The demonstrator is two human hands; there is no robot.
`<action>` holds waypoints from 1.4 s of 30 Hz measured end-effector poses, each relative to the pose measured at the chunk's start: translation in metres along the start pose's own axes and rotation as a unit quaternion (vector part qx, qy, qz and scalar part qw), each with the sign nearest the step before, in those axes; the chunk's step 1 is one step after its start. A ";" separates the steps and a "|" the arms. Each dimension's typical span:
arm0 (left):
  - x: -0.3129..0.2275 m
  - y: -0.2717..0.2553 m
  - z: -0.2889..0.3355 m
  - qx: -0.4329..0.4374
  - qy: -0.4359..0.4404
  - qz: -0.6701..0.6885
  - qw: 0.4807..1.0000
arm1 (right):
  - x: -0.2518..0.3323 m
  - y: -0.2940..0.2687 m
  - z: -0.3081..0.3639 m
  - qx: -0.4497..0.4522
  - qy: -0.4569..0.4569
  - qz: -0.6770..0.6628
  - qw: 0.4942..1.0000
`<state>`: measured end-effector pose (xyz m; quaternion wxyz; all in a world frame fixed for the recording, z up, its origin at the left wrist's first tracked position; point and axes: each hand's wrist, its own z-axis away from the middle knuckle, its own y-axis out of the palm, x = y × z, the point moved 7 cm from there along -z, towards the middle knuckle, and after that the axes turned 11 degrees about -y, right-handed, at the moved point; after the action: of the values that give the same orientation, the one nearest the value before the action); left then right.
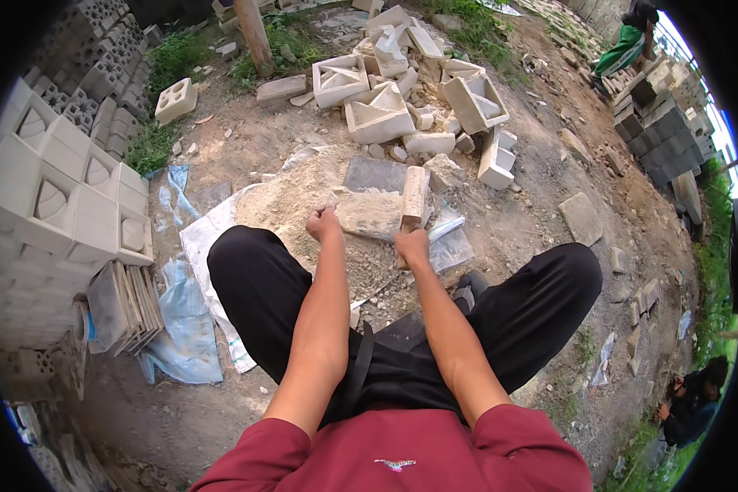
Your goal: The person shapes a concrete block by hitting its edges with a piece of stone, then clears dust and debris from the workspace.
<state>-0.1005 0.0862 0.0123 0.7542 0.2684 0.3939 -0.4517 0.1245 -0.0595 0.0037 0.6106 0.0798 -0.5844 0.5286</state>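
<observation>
My right hand [412,245] is wrapped round the lower end of a short, thick wooden beater [415,195], which points away from me. The beater lies along the right side of a flat, sand-covered slab [373,215] on the ground. At the slab's left edge, my left hand [325,222] is closed with its fingertips together; what they grip, if anything, is hidden. A heap of pale sandy mix [291,201] spreads left of that hand. Just beyond the slab lies a dark flat board [375,174].
Broken pale blocks [379,115] are piled ahead. Stacked patterned blocks [66,176] stand at left, above leaning boards [127,303] and blue sheeting [184,328]. A white sack [213,234] lies under the heap. Two people [627,45] are at right, one far, one lower; grey blocks [664,135] stand there.
</observation>
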 end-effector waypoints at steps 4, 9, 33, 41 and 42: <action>-0.006 0.000 -0.014 0.009 0.055 0.035 0.998 | 0.037 0.057 0.039 0.092 -0.073 0.032 0.993; 0.017 0.031 0.001 0.058 0.045 -0.099 0.992 | 0.047 0.014 0.042 0.007 -0.061 0.037 0.997; 0.058 0.108 0.071 0.206 0.320 -0.475 0.793 | -0.002 -0.055 0.009 -0.068 -0.097 0.030 0.993; 0.048 0.102 0.077 0.136 0.245 -0.537 0.796 | -0.002 -0.060 0.011 -0.060 -0.071 0.017 0.996; 0.048 0.099 0.076 0.127 0.233 -0.526 0.808 | 0.000 -0.061 0.010 -0.061 -0.077 0.012 0.995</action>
<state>0.0284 0.0503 0.0189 0.2455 0.2108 0.5775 -0.7495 0.1629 -0.0930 0.0382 0.5615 0.0761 -0.6616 0.4912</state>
